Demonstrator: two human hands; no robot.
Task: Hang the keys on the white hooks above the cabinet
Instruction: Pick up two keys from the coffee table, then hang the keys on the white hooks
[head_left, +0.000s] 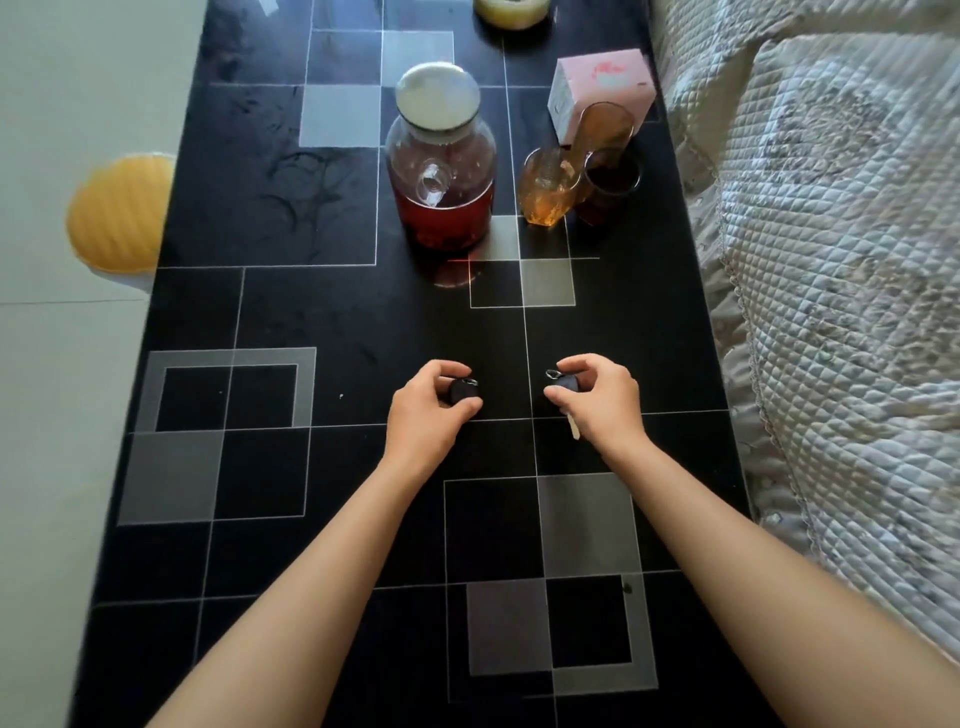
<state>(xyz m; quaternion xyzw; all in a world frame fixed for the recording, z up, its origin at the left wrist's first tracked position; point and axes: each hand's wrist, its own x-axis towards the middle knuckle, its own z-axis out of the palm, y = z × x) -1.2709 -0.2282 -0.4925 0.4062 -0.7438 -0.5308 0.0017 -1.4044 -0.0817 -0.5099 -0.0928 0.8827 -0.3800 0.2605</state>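
Two keys with black heads and small metal rings lie low over the black patterned table (291, 322). My left hand (428, 410) is closed around the left key (461, 391), whose blade is hidden under my palm. My right hand (602, 397) pinches the right key (566, 383); its pale blade sticks out below my thumb. The two hands are a short gap apart at the table's middle. No hooks or cabinet are in view.
A glass jar (439, 171) of red liquid with a metal lid stands further back. Right of it are amber glasses (550, 189), a dark glass (610, 182) and a pink box (602, 85). A quilted sofa cover (831, 260) borders the right edge. A yellow stool (119, 213) stands left.
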